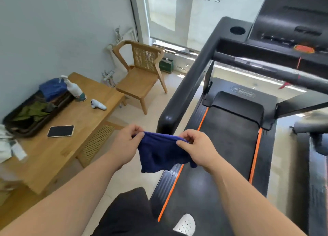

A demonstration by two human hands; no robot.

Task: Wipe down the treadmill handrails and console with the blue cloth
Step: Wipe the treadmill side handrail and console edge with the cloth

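A dark blue cloth hangs stretched between my two hands in front of me. My left hand pinches its left top corner. My right hand pinches the right top corner. Just beyond the cloth is the rounded end of the treadmill's black left handrail, which runs up to the console at the upper right. A black crossbar spans below the console. The right handrail shows partly at the right edge.
A wooden bench-table on my left carries a white spray bottle, a phone, a white handheld device and a dark tray with cloths. A wooden chair stands behind it. The black treadmill belt with orange stripes lies ahead.
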